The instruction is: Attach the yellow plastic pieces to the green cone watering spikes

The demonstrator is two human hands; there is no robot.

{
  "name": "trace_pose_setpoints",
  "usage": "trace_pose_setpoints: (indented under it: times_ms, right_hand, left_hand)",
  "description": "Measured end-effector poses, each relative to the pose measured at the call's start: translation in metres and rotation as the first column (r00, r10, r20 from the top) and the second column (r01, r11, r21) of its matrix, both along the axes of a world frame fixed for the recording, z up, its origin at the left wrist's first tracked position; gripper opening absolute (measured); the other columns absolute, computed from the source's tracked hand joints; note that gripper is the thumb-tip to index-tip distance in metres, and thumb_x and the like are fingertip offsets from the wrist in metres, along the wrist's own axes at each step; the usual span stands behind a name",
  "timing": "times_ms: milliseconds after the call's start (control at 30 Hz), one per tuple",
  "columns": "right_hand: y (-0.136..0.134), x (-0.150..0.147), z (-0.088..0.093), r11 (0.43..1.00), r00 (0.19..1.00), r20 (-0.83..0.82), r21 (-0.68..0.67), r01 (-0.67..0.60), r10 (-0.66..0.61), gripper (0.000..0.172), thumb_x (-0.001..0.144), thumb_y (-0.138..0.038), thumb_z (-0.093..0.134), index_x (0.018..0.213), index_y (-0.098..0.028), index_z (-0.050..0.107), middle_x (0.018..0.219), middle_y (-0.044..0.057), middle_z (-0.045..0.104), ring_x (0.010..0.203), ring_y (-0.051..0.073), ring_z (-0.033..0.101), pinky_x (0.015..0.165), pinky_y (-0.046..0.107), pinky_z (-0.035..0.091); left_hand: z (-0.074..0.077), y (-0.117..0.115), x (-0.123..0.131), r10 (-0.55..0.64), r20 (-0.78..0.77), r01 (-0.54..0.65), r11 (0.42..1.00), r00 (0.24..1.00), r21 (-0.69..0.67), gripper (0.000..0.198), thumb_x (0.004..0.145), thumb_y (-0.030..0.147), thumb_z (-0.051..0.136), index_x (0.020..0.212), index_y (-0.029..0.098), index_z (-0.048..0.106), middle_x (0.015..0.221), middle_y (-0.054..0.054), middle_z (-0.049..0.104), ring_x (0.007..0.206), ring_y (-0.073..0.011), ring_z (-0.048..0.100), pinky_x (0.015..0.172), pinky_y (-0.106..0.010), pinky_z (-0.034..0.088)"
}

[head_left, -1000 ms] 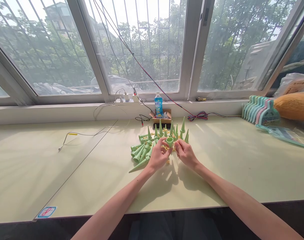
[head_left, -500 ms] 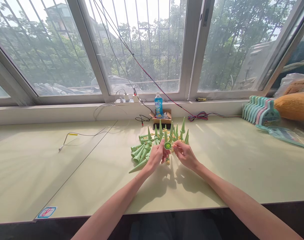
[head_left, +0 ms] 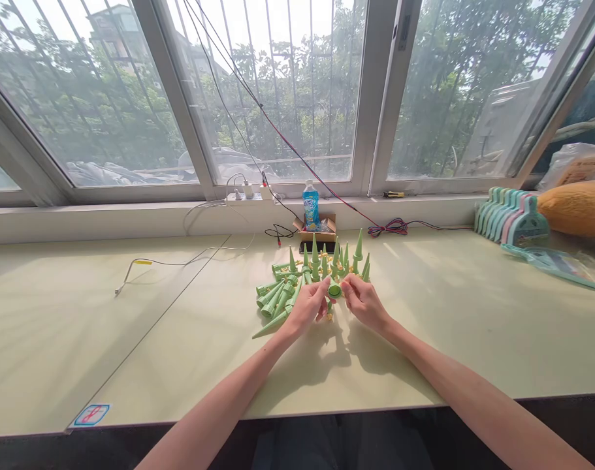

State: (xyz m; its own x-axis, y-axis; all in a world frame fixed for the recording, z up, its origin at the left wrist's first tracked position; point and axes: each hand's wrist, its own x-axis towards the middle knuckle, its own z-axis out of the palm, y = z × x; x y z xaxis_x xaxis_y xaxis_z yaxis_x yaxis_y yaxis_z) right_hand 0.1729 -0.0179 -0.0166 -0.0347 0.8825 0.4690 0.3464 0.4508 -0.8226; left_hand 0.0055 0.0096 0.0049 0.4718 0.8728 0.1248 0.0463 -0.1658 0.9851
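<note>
Cone in hand: small green plastic cone [head_left: 333, 291] with a round open mouth turned toward the camera, held above the pale green tabletop [head_left: 179, 339] between both hands, just in front of the other cones.
Left hand: left hand [head_left: 307, 307] pinches the cone's left side with thumb and fingertips.
Right hand: right hand [head_left: 363, 301] meets it from the right, fingertips closed at the cone's rim; whether a small yellow piece sits between them cannot be told.
Lying cones: heap of green plastic cones on their sides [head_left: 276, 297], just left of the left hand, tips pointing toward the person.
Standing cones: cluster of upright green cones [head_left: 336, 258] right behind the hands, tips up.
Yellow bits: small yellow plastic pieces [head_left: 329, 316] scattered on the table under and around the hands.
Box: low brown cardboard box [head_left: 318, 233] at the back edge of the table, holding a clear bottle with a blue label [head_left: 310, 205] that stands upright in it.
Right edge: row of pastel green and pink flat plastic pieces [head_left: 510, 216] standing on edge, with a clear plastic bag [head_left: 552, 262] lying in front.
Sill: white power strip [head_left: 251, 193] with cables running down to the table.
</note>
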Motion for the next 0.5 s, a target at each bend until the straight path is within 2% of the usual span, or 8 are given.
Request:
trace_pose_setpoints:
  times_ms: [100, 233, 400, 500]
  right_hand:
    - [0.0001, -0.0004, 0.0012, 1.000, 1.000, -0.001, -0.004, 0.010, -0.010, 0.037, 0.099, -0.046, 0.041, 0.070, -0.022, 0.037, 0.053, -0.005, 0.038, 0.047, 0.011, 0.036, 0.047, 0.024, 0.031]
    - [0.0010, -0.0003, 0.0013, 1.000, 1.000, -0.005, -0.009, 0.008, -0.008, 0.039, 0.099, -0.047, 0.040, 0.070, -0.022, 0.036, 0.054, -0.005, 0.039, 0.048, 0.011, 0.037, 0.047, 0.024, 0.032]
    - [0.0027, 0.0012, -0.0018, 1.000, 1.000, -0.011, -0.023, 0.008, -0.009, 0.040, 0.099, -0.049, 0.038, 0.069, -0.022, 0.035, 0.057, -0.005, 0.040, 0.048, 0.011, 0.038, 0.047, 0.025, 0.032]
    - [0.0038, 0.0020, -0.0032, 0.999, 1.000, -0.011, -0.028, 0.018, -0.019, 0.040, 0.099, -0.049, 0.038, 0.069, -0.023, 0.034, 0.057, -0.004, 0.039, 0.048, 0.012, 0.039, 0.047, 0.025, 0.032]
  left_hand:
    - [0.0018, -0.0011, -0.0018, -0.003, -0.032, 0.006, 0.995, 0.999, 0.096, 0.051, 0.090, 0.059, 0.049, 0.063, 0.016, 0.048, 0.039, 0.004, 0.044, 0.033, -0.0064, 0.037, 0.041, -0.020, 0.030]
    - [0.0022, -0.0026, -0.0026, 0.014, -0.049, -0.006, 0.985, 0.999, 0.170, 0.042, 0.089, 0.054, 0.055, 0.073, 0.015, 0.058, 0.045, 0.005, 0.045, 0.039, -0.0064, 0.040, 0.042, -0.019, 0.033]
    - [-0.0022, -0.0019, -0.0007, 0.105, -0.011, -0.099, 0.964, 0.994, 0.245, 0.037, 0.082, 0.048, 0.066, 0.095, 0.014, 0.065, 0.077, -0.003, 0.061, 0.052, -0.0081, 0.050, 0.042, -0.019, 0.041]
    - [-0.0049, -0.0001, -0.0002, 0.102, 0.016, -0.101, 0.933, 0.995, 0.345, 0.032, 0.082, 0.044, 0.067, 0.096, 0.015, 0.069, 0.092, -0.005, 0.060, 0.055, -0.0070, 0.050, 0.043, -0.019, 0.044]
